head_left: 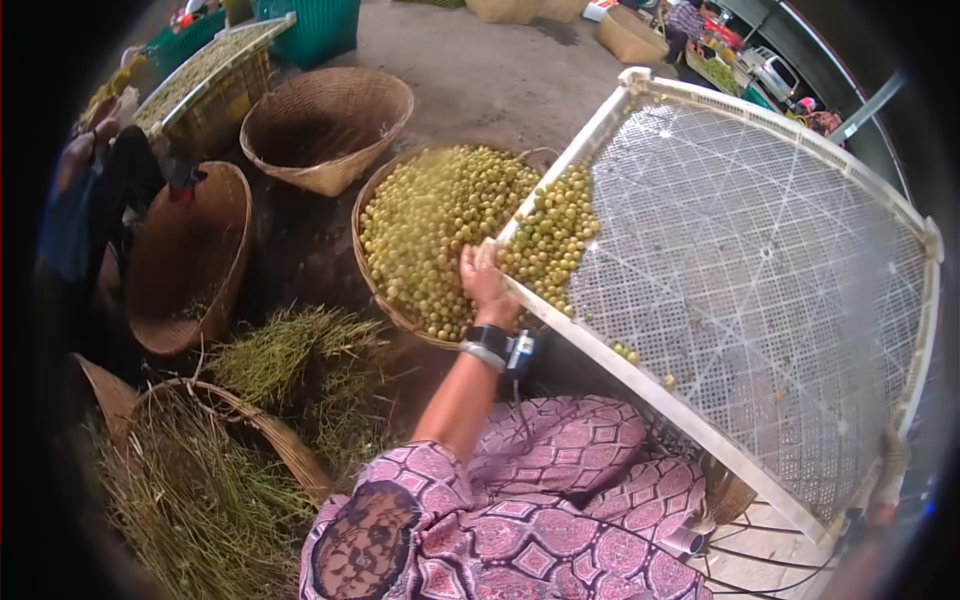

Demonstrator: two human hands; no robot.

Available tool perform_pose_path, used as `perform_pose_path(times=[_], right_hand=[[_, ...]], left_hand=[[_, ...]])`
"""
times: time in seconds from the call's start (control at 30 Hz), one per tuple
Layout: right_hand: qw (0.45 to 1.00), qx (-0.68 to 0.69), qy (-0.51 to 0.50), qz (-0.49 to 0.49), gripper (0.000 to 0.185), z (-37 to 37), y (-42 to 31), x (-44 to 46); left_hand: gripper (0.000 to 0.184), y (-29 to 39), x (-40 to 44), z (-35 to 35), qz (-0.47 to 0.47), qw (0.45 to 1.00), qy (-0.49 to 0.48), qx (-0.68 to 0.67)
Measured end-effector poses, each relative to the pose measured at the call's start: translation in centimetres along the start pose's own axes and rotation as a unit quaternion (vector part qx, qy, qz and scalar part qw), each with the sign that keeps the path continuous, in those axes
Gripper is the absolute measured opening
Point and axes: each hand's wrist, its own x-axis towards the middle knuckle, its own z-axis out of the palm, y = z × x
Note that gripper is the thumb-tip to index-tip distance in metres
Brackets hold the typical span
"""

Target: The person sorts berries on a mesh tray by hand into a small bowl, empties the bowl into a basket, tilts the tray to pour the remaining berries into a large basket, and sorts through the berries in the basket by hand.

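A large white mesh tray (740, 270) is tilted over a round woven basket full of small yellow-green fruit (430, 220). My left hand (487, 285) grips the tray's near left corner, above the basket's right side. A heap of the same fruit (555, 235) lies in that corner of the tray, with a few loose ones along its lower edge. At the far right, my right hand (885, 480) is at the tray's right edge, dim and blurred, so its fingers cannot be made out. A black band and a small device are on my left wrist.
Two woven baskets (325, 120) (190, 260) stand at the left, near a person in dark clothes (130, 170). Stripped stems (200, 480) lie at the lower left. Behind are a crate (210, 90), a green basket (315, 30) and another person (685, 22).
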Motion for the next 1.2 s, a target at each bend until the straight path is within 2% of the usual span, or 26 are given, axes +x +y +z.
perform_pose_path(times=[0.03,0.07,0.13,0.2,0.23,0.33,0.47,0.5,0.6,0.63,0.73,0.77,0.87,0.9,0.93,1.1,1.2], right_hand=[[1.000,0.021,-0.001,-0.006,0.037,0.5,-1.4,-1.1],[1.000,-0.027,0.006,-0.013,0.036,-0.8,-1.0,0.2],[0.996,-0.082,0.014,-0.023,0.034,-1.7,-1.8,0.2],[0.996,-0.085,0.015,-0.033,0.032,-0.4,-3.3,0.9],[0.996,-0.085,0.013,-0.038,0.031,0.1,-4.1,0.9],[0.998,-0.019,0.028,-0.058,0.030,1.4,-6.9,-1.9],[0.996,0.011,-0.063,-0.065,0.040,6.1,-16.1,-10.8],[0.994,0.021,-0.088,-0.060,0.046,6.7,-17.8,-12.3],[0.991,0.081,-0.085,-0.062,0.048,8.3,-20.4,-15.2],[0.991,0.090,-0.083,-0.061,0.049,8.6,-20.9,-15.6],[0.991,0.086,-0.087,-0.057,0.051,8.4,-22.0,-16.4],[0.991,0.085,-0.085,-0.055,0.052,8.3,-22.2,-16.6],[0.993,0.071,-0.084,-0.050,0.054,7.8,-22.8,-17.8],[0.993,0.070,-0.084,-0.054,0.055,7.7,-23.1,-17.9],[0.992,0.076,-0.085,-0.056,0.056,7.8,-23.3,-18.3],[0.993,0.071,-0.082,-0.051,0.060,7.2,-24.9,-19.9],[0.993,0.066,-0.081,-0.045,0.062,7.3,-26.0,-20.0]], left_hand=[[0.058,-1.2,-0.8,-0.7,-0.031,0.999,0.021,0.020],[0.060,-2.6,-1.8,-1.1,-0.074,0.997,0.019,-0.002],[0.069,-4.8,-3.9,-1.6,-0.104,0.992,-0.074,0.017],[0.077,-5.9,-7.2,-1.2,-0.094,0.989,-0.020,0.116],[0.078,-6.3,-8.3,-1.3,-0.048,0.985,-0.034,0.165],[0.082,-5.7,-10.9,-2.1,-0.042,0.960,-0.027,0.275],[0.072,-4.9,-12.3,-0.9,-0.166,0.978,0.066,0.103],[0.056,-5.5,-12.1,-1.3,-0.163,0.981,0.036,0.100],[0.065,-6.9,-10.9,-1.0,-0.293,0.945,0.075,0.124],[0.039,-6.9,-10.9,-0.5,-0.275,0.948,0.077,0.139],[0.037,-4.0,-10.7,2.0,-0.267,0.949,0.086,0.147],[0.038,-3.5,-10.4,2.2,-0.283,0.950,0.064,0.111],[0.056,-5.2,-9.0,1.7,-0.334,0.927,0.041,0.163],[0.057,-5.6,-9.4,2.0,-0.295,0.931,0.072,0.203],[0.063,-5.7,-9.5,2.0,-0.287,0.950,0.034,0.117],[0.070,-2.3,-11.2,2.5,-0.388,0.917,0.062,0.071],[0.066,-3.4,-10.1,3.1,-0.333,0.935,0.056,0.111]])
